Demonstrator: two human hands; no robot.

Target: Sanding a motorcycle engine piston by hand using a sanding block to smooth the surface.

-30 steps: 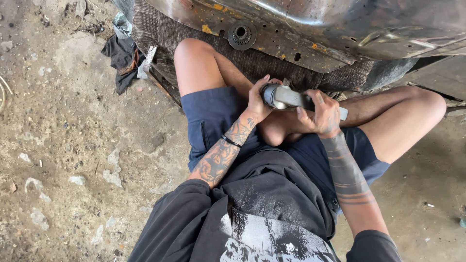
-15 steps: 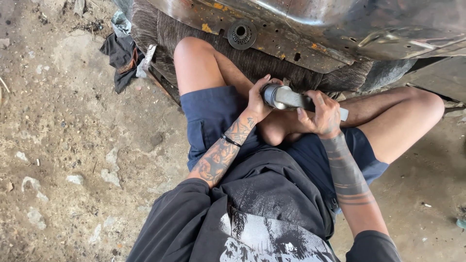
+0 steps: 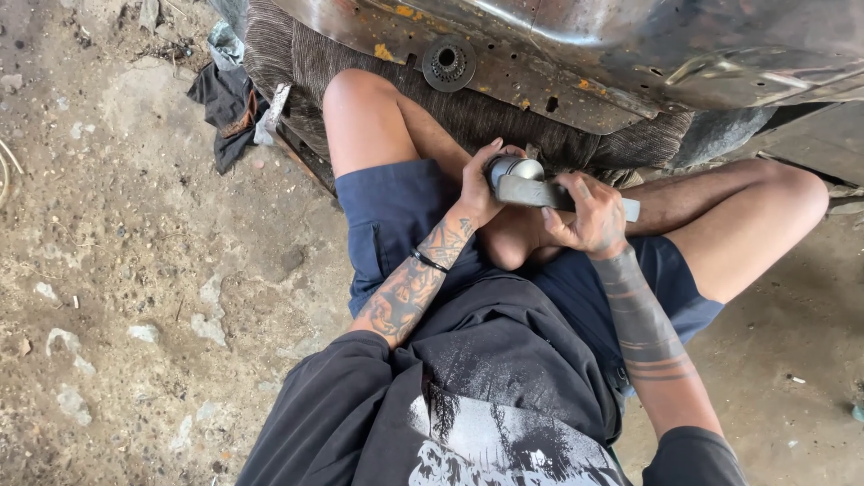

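- From my remote seat I see my left hand [image 3: 479,191] with its grip wrapped around the rounded end of a grey metal tool with a round head and flat bar handle [image 3: 531,186], fingers curled over the head.
- My right hand [image 3: 589,216] has its grip closed on the flat bar part of the same tool; the bar's far end pokes out just past the knuckles.
- The tool sits between both hands above my lap, over the dark blue shorts [image 3: 396,216], close below the vehicle.
- Just above the hands hangs a rusted silver metal underside panel with yellow paint flecks [image 3: 540,63]; a round toothed metal hub [image 3: 448,62] sits in it, up and left of the tool.
- Behind my knees is a dark ribbed fabric-covered block [image 3: 468,112], touching the panel's lower edge.
- A crumpled black rag [image 3: 225,108] lies on the dirt and concrete floor [image 3: 135,270] to the left, well apart from the hands.
- I can make out no packages, labels or signs; the only print is a pale graphic on my black shirt [image 3: 504,432], at the bottom of the head view.
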